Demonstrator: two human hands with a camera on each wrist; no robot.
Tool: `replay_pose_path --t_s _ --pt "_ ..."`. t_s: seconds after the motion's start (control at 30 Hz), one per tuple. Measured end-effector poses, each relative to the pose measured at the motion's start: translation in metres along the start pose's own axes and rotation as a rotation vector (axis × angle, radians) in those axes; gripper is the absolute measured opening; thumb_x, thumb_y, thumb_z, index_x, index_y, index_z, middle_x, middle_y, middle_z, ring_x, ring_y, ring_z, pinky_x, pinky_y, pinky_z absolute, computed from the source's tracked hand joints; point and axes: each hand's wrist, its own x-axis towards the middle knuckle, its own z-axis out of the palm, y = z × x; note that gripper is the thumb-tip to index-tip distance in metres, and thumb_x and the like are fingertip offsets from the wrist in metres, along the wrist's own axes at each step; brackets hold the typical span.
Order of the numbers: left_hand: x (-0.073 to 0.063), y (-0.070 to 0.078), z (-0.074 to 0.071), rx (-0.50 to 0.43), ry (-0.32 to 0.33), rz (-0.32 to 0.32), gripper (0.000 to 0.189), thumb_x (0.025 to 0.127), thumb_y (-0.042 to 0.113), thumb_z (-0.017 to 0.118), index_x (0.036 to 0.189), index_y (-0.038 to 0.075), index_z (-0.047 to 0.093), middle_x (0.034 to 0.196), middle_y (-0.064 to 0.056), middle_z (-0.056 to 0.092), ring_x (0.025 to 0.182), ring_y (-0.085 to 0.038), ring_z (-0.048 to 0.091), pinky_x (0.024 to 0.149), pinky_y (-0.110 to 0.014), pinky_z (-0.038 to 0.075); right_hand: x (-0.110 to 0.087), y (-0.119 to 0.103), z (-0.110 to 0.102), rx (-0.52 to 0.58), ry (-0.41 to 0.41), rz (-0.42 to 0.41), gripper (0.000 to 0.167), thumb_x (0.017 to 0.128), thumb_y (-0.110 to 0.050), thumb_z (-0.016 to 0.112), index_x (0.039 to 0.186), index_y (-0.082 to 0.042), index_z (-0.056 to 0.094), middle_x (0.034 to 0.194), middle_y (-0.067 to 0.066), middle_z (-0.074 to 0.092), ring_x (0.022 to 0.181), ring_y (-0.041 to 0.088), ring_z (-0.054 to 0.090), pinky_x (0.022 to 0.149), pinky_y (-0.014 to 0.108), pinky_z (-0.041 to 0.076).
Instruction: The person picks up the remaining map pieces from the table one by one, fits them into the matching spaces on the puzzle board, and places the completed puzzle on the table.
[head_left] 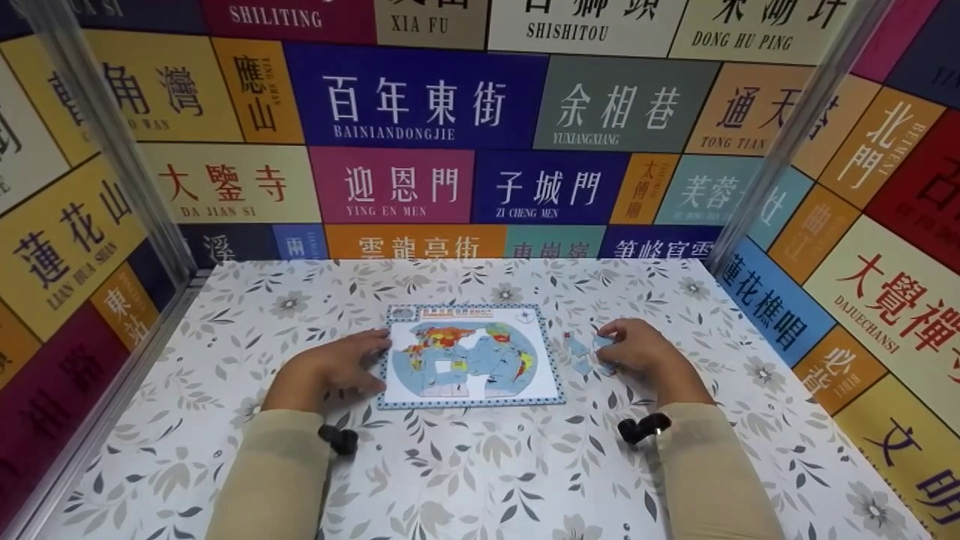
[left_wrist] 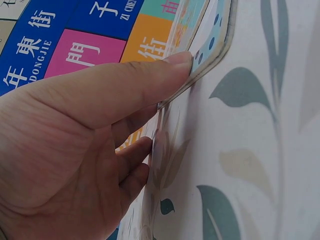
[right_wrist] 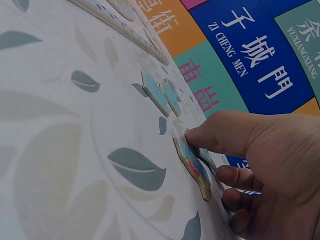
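A world-map jigsaw puzzle (head_left: 504,365) lies on the table in a blue dotted frame, with white gaps low in its map. My left hand (head_left: 334,362) is at its left side, fingers along the edge. In the left wrist view the thumb (left_wrist: 175,62) rests on a corner of the frame, the other fingers loosely bent. To the right of the puzzle my right hand (head_left: 637,349) pinches a thin puzzle piece between thumb and fingertips, mostly hidden by them. Just below lies another piece (right_wrist: 192,167) with red and yellow on blue.
More loose blue puzzle pieces (right_wrist: 155,93) lie between the puzzle and my right hand. A floral cloth (head_left: 480,472) covers the table. Upright panels with coloured name signs (head_left: 412,101) enclose the back and both sides.
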Motion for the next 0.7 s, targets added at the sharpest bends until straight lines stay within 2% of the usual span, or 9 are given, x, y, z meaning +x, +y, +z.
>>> replay_pose_path --t_s 0.2,0.4,0.6,0.7 --pt "0.0 0.0 0.0 0.009 0.003 0.036 0.088 0.089 0.034 0.088 0.165 0.032 0.043 0.181 0.012 0.019 0.17 -0.032 0.011 0.137 -0.062 0.012 -0.001 -0.009 0.001 0.013 0.023 -0.054 0.055 0.092 -0.033 0.081 0.141 -0.013 0.068 0.12 0.017 0.067 0.099 0.027 0.063 0.083 0.037 0.054" --pt "-0.002 0.001 0.0 -0.007 -0.001 0.064 0.089 0.089 0.031 0.087 0.166 0.028 0.042 0.181 0.009 0.019 0.17 -0.034 0.01 0.138 -0.061 0.012 -0.003 -0.023 0.005 0.018 0.027 -0.078 0.049 0.093 -0.035 0.081 0.138 -0.018 0.07 0.131 0.016 0.063 0.111 0.03 0.059 0.092 0.043 0.053" --pt "-0.003 0.001 -0.001 -0.011 0.002 0.052 0.089 0.088 0.033 0.088 0.165 0.032 0.043 0.181 0.01 0.019 0.17 -0.034 0.01 0.137 -0.062 0.012 -0.003 -0.048 0.016 -0.023 0.032 -0.099 0.043 0.09 -0.036 0.083 0.13 -0.022 0.075 0.131 0.014 0.064 0.11 0.03 0.06 0.091 0.044 0.053" --pt "-0.003 -0.001 0.0 -0.009 0.003 0.049 0.09 0.088 0.033 0.088 0.165 0.033 0.042 0.181 0.011 0.019 0.17 -0.034 0.01 0.137 -0.063 0.012 -0.005 -0.063 0.021 -0.008 0.02 -0.128 0.042 0.09 -0.035 0.084 0.129 -0.024 0.075 0.13 0.011 0.063 0.111 0.029 0.059 0.091 0.043 0.052"
